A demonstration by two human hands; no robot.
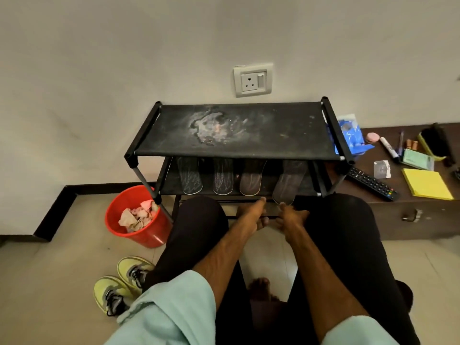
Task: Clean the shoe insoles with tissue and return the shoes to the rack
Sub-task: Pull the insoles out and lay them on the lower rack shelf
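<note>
A black shoe rack point(286, 135) stands against the wall, its top shelf dusty and stained. Several insoles lie side by side on its middle shelf; the rightmost insole point(290, 180) is tilted and overhangs the front edge. My right hand point(290, 217) pinches that insole's heel end, thumb on top and fingers curled below. My left hand point(251, 215) reaches to the shelf's front edge with a straight finger next to the third insole point(251, 180), holding nothing. A pair of yellow-green sneakers point(124, 282) sits on the floor by my left knee.
A red bucket point(149, 239) with crumpled used tissue stands left of the rack's front leg. To the right, a low dark cabinet point(423, 220) carries a remote point(371, 183), a yellow notepad point(425, 183), markers and a blue bag. My knees flank the hands.
</note>
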